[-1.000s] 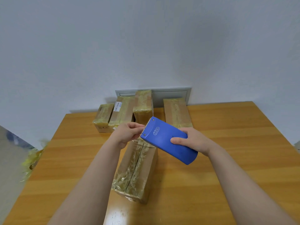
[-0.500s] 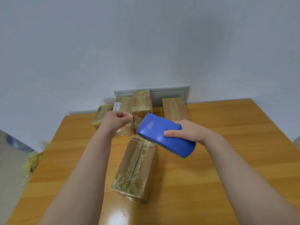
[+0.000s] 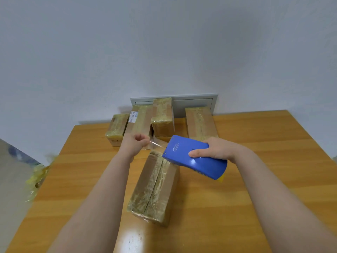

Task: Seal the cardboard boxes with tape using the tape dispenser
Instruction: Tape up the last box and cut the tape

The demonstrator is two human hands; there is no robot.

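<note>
Above the near box [image 3: 153, 189], right hand [image 3: 216, 149] grips the dispenser [image 3: 204, 166] (blue) — left hand [image 3: 135, 144] pinches its clear tape [image 3: 158, 144].

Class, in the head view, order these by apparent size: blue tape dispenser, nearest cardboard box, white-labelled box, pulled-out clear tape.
1. nearest cardboard box
2. blue tape dispenser
3. white-labelled box, though it sits farther from the camera, so its true size is unsure
4. clear tape
</note>
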